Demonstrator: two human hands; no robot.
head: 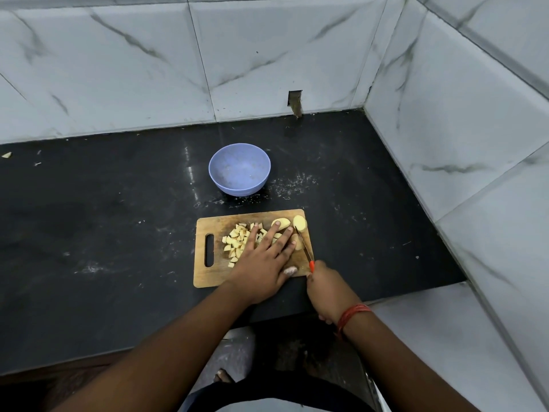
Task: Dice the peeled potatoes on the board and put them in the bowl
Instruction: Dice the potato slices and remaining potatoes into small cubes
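Black counter (104,233), marble-look tiles behind. Left hand (261,263) lies flat, fingers spread over potato dice (236,242) on the wooden board (208,275); right hand (326,289) grips an orange-handled knife (304,248) just right of them. Blue bowl (239,169) sits farther back.

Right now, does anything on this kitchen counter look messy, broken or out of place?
Yes. The wall tile behind the bowl has a rough rectangular hole at its bottom edge, which looks damaged. Pale crumbs are scattered on the dark counter right of the bowl, and a stray scrap lies at the far left. The bowl holds no potato.
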